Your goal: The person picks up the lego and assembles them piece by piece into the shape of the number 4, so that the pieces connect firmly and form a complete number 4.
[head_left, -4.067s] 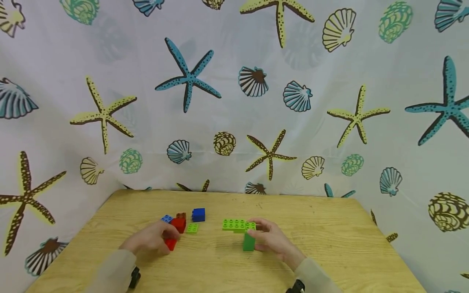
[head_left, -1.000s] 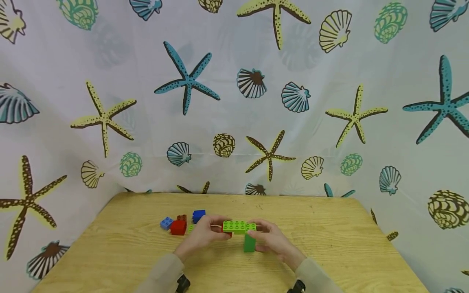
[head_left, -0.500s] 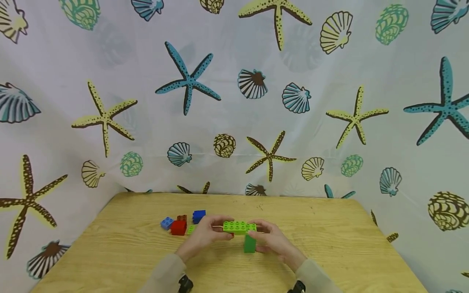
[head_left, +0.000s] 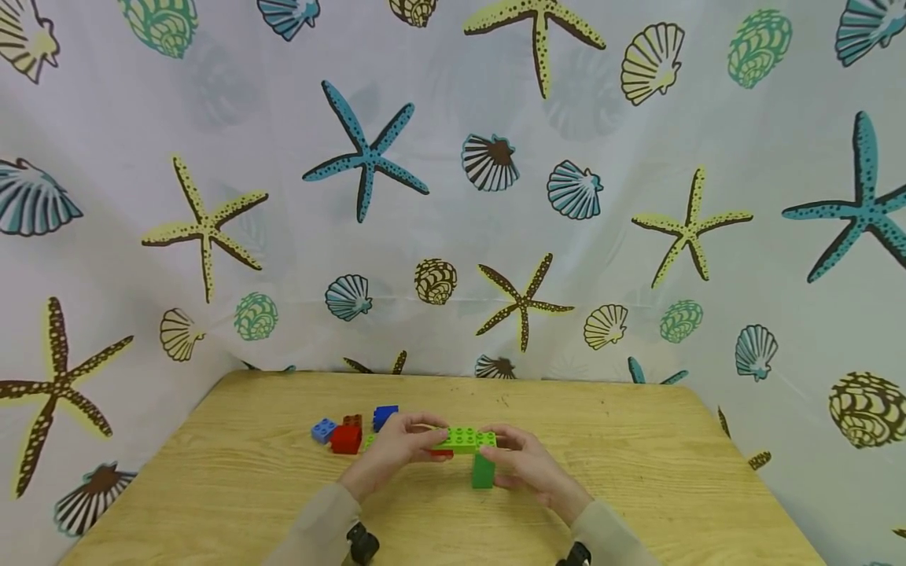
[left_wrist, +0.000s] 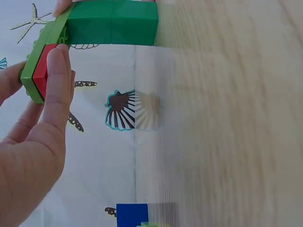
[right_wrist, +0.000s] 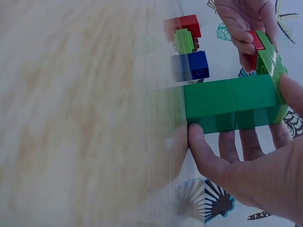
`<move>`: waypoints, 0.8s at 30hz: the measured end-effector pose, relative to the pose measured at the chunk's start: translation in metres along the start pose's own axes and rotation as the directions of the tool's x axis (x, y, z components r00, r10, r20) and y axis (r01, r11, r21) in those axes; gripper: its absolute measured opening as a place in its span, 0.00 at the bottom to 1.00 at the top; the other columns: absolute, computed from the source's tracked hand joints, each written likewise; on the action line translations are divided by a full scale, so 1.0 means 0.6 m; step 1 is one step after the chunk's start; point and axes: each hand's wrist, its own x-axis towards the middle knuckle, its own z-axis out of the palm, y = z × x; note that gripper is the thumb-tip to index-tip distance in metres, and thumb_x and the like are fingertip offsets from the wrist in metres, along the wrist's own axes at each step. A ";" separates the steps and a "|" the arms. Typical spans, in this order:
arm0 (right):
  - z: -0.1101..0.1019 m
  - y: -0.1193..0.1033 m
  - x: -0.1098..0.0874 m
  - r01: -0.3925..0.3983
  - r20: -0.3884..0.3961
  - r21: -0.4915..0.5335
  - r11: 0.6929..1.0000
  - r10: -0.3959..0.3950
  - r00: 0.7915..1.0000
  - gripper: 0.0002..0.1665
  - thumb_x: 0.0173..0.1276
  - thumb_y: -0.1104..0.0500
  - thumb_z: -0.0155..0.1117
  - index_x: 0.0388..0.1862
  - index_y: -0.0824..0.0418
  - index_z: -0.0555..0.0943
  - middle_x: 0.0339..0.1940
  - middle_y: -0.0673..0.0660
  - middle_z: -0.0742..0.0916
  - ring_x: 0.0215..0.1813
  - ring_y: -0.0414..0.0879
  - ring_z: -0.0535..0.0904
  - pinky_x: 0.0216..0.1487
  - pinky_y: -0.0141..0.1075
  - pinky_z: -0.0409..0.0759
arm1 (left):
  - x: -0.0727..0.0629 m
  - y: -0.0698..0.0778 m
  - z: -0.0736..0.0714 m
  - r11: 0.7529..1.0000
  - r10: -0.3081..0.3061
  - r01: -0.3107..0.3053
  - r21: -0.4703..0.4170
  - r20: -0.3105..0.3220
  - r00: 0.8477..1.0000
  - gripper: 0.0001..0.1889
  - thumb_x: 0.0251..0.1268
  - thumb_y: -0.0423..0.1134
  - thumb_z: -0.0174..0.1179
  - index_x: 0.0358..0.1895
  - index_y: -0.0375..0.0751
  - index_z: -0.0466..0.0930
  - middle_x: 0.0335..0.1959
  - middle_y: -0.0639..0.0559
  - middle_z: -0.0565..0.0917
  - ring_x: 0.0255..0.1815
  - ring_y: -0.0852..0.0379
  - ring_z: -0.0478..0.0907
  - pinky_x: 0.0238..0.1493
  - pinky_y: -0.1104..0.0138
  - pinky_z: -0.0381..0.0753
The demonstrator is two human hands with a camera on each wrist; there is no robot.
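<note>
A long light green building brick [head_left: 465,440] juts left from the top of an upright stack of two dark green bricks [right_wrist: 232,105] standing on the table. Beneath its left end sits a thin red brick [left_wrist: 42,71], pressed flat against the underside. My left hand [head_left: 398,450] pinches the red and light green bricks together, with one finger under the red one and another on the studs. My right hand [head_left: 529,470] grips the dark green stack from the right, its thumb at the light green top. In the head view, the left fingers partly cover the red brick.
Left of my left hand lie several loose bricks on the wooden table [head_left: 637,464]: a light blue one [head_left: 324,430], a red one [head_left: 346,440], a brown one [head_left: 352,421], a dark blue one [head_left: 385,415] and a small light green one [head_left: 370,441]. A shell-patterned cloth [head_left: 453,220] hangs behind.
My left hand has carried the thin red brick from the loose group to beneath the light green brick's left end. Just now a left finger has come over the studs. The right hand has stayed put.
</note>
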 end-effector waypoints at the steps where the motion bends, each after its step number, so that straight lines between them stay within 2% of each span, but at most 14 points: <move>1: 0.000 0.000 0.000 0.000 0.000 0.000 1.000 0.000 1.000 0.30 0.68 0.49 0.66 0.66 0.55 0.74 0.62 0.60 0.76 0.56 0.48 0.74 0.49 0.45 0.82 | 0.000 0.001 0.000 1.000 -0.006 0.006 0.001 -0.009 1.000 0.22 0.65 0.41 0.65 0.56 0.29 0.77 0.52 0.37 0.82 0.46 0.49 0.86 0.47 0.58 0.85; 7: 0.000 -0.001 0.000 -0.007 0.000 0.003 1.000 0.007 1.000 0.29 0.68 0.49 0.66 0.66 0.55 0.74 0.61 0.59 0.77 0.56 0.48 0.74 0.50 0.45 0.82 | 0.000 0.011 0.005 1.000 -0.023 0.023 0.000 -0.048 0.999 0.18 0.63 0.37 0.66 0.53 0.31 0.80 0.49 0.38 0.84 0.42 0.48 0.87 0.44 0.58 0.86; 16: -0.002 -0.003 -0.001 0.006 -0.005 -0.010 1.000 -0.006 1.000 0.29 0.68 0.49 0.66 0.65 0.56 0.74 0.61 0.60 0.77 0.56 0.47 0.75 0.51 0.47 0.82 | 0.004 0.015 0.002 0.999 -0.023 0.022 -0.031 -0.020 1.000 0.21 0.63 0.35 0.66 0.58 0.30 0.75 0.48 0.37 0.85 0.40 0.46 0.87 0.42 0.57 0.86; 21: 0.000 -0.001 0.000 0.005 -0.003 -0.008 1.000 -0.005 1.000 0.28 0.68 0.50 0.67 0.64 0.56 0.75 0.61 0.60 0.77 0.56 0.47 0.75 0.50 0.47 0.82 | 0.000 0.014 -0.003 0.999 -0.016 0.015 0.036 0.025 1.000 0.21 0.67 0.41 0.63 0.58 0.30 0.77 0.49 0.41 0.84 0.42 0.50 0.86 0.42 0.57 0.86; 24: 0.000 -0.001 -0.002 0.006 -0.004 -0.013 1.000 -0.006 1.000 0.29 0.67 0.49 0.67 0.65 0.55 0.75 0.62 0.60 0.77 0.56 0.47 0.75 0.50 0.46 0.82 | -0.001 0.013 -0.007 0.996 0.009 -0.011 0.089 0.021 1.000 0.22 0.70 0.46 0.60 0.57 0.31 0.79 0.47 0.44 0.85 0.41 0.53 0.84 0.42 0.58 0.86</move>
